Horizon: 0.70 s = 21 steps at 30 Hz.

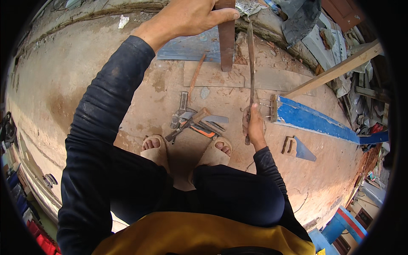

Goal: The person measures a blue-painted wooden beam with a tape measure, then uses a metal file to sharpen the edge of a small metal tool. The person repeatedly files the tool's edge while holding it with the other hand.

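My left hand reaches out at the top of the view and grips a brown tapered wooden piece. Its thumb lies across the wood, while the other fingers are mostly out of sight. The wood hangs down, its narrow end over the ground. To the right of it, my right hand is wrapped round the handle of a machete. The long blade stands nearly edge-on, pointing away from me, and its tip comes close to my left thumb without visible contact with the wood.
Between my feet lie a hammer and a pile of hand tools. On the right are a handsaw and a blue-painted beam with nails sticking out. A blue-grey sheet lies ahead, with debris beyond.
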### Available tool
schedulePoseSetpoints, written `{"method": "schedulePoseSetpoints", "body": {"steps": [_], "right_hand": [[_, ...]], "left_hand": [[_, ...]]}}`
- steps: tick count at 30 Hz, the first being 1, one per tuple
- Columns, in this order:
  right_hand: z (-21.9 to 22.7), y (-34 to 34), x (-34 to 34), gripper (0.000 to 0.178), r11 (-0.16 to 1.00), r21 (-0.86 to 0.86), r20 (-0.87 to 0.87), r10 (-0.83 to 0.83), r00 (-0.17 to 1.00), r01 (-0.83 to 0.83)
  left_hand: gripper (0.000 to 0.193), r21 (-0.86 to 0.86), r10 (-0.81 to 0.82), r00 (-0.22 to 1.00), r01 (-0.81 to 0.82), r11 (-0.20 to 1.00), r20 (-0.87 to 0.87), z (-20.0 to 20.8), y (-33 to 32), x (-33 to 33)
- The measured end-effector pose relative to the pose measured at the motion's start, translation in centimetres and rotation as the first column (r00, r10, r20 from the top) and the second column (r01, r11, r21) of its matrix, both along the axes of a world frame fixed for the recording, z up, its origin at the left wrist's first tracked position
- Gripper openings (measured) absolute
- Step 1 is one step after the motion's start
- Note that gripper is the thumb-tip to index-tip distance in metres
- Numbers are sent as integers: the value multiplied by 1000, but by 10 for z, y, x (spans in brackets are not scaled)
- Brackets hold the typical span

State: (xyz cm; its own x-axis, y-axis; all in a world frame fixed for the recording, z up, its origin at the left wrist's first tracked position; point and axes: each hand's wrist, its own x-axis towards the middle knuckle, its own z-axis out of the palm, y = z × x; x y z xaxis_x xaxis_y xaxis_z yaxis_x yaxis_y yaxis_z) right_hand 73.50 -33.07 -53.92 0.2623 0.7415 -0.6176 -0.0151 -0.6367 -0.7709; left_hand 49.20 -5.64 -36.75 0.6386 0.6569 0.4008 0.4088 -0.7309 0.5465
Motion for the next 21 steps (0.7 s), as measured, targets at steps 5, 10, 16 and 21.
{"method": "schedulePoseSetpoints", "body": {"steps": [5,10,16,21], "right_hand": [[31,10,12,70,980,198,136,-21,991,-6],[36,19,-4,74,648,707,-98,-306,947,282],[11,36,-21,77,979,150,307,89,948,-140],[20,20,-7,68,875,481,254,-80,964,-54]], "left_hand": [[35,-47,-36,999,36,998,8,1,-2,-3],[62,-6,12,999,-12,1000,-46,-11,-2,-3],[59,31,36,999,-36,999,-1,-17,1,-3],[67,-91,54,999,-53,994,8,-16,-1,-7]]}}
